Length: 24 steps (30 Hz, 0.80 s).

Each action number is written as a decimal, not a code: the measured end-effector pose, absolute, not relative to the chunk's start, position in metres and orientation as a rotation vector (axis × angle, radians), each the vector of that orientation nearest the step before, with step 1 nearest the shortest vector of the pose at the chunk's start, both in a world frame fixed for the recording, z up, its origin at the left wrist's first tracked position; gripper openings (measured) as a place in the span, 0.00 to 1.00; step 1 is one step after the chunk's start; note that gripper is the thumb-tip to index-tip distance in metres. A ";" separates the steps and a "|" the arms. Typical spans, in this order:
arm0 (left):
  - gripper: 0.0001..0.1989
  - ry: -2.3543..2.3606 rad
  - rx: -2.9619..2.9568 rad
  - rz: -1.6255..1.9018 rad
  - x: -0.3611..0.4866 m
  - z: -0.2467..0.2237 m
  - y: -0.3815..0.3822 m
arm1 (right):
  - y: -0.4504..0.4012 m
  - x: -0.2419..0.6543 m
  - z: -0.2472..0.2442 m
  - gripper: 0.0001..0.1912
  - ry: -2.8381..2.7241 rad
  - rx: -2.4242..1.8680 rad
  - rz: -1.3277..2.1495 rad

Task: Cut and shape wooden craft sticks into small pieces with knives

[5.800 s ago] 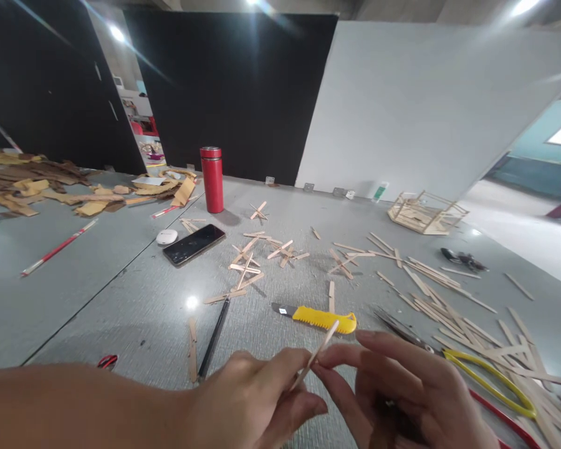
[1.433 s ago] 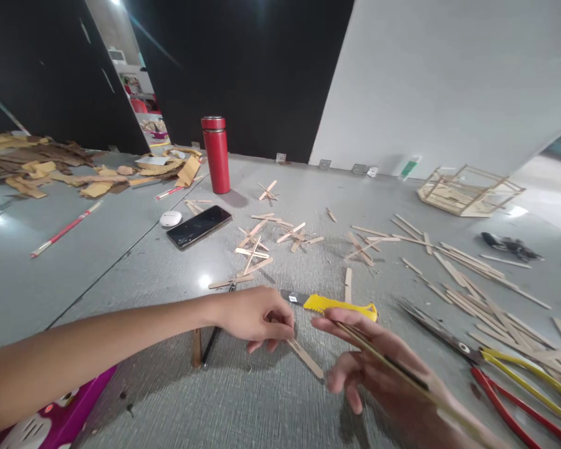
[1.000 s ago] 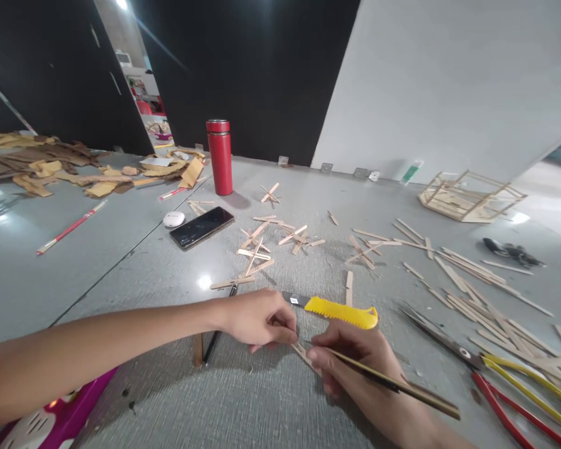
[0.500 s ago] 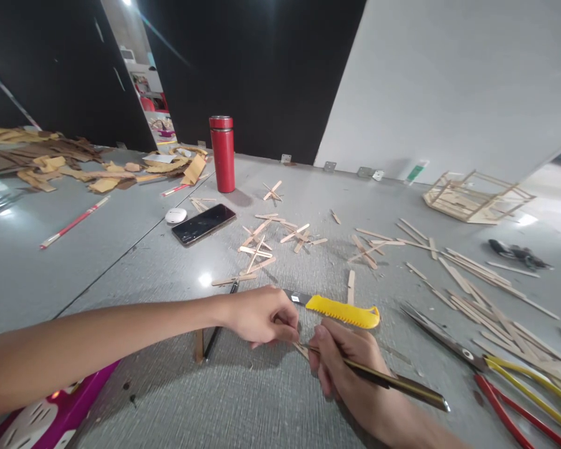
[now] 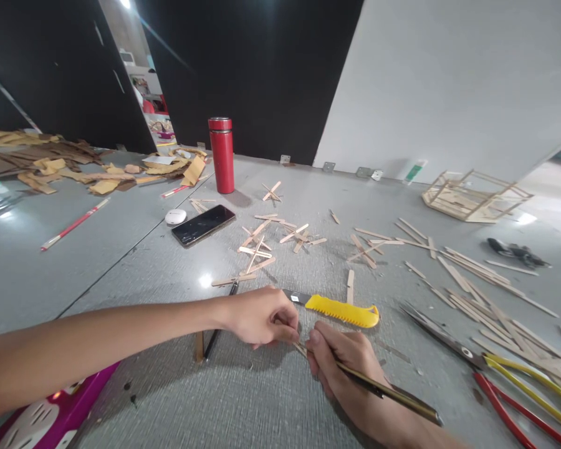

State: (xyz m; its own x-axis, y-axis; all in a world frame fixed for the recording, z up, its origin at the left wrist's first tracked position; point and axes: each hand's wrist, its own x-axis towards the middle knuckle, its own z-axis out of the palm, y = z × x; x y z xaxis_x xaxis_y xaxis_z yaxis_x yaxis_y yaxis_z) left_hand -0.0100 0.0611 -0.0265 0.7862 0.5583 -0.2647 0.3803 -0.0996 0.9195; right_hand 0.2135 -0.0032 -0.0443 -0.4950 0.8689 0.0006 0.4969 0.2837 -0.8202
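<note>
My left hand (image 5: 266, 317) pinches a short wooden stick (image 5: 301, 350) between thumb and fingers, low over the table. Most of the stick is hidden by the fingers. My right hand (image 5: 343, 358) is closed around a dark, brass-coloured pen (image 5: 393, 399), its clip end pointing down to the right and its tip meeting the stick. Just beyond both hands lies a yellow-handled cutter (image 5: 341, 311) with a dark blade. A black pen (image 5: 214, 340) and a brown wooden strip (image 5: 199, 347) lie partly under my left forearm.
Large shears (image 5: 470, 357) with red and yellow handles lie at right, beside many loose wooden sticks (image 5: 477, 268). Crossed-stick pieces (image 5: 298, 236), a phone (image 5: 204, 224) and a red flask (image 5: 221, 156) stand farther back. A wooden frame model (image 5: 477, 196) is at the far right; a purple device (image 5: 51, 411) is at lower left.
My right hand and the pen have shifted slightly to the left, and the pen's rear end has dropped a little. My left hand stays nearly still.
</note>
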 end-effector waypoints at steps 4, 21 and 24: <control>0.13 0.739 1.712 0.181 -0.010 -0.027 0.061 | -0.001 0.211 -0.039 0.23 -2.140 -1.180 1.039; 0.12 0.748 1.717 0.199 -0.008 -0.031 0.061 | -0.001 0.209 -0.039 0.31 -1.931 -1.284 1.114; 0.12 0.752 1.720 0.195 -0.008 -0.030 0.062 | -0.001 0.207 -0.037 0.30 -1.949 -1.291 1.099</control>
State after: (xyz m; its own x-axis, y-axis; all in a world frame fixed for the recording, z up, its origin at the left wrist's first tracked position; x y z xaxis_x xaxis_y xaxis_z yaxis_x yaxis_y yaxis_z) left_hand -0.0077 0.0615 -0.0299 0.7776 0.5745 -0.2555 0.3784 -0.1031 0.9199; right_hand 0.2073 -0.0010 -0.0375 -0.3864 0.9223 0.0069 0.4715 0.2039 -0.8579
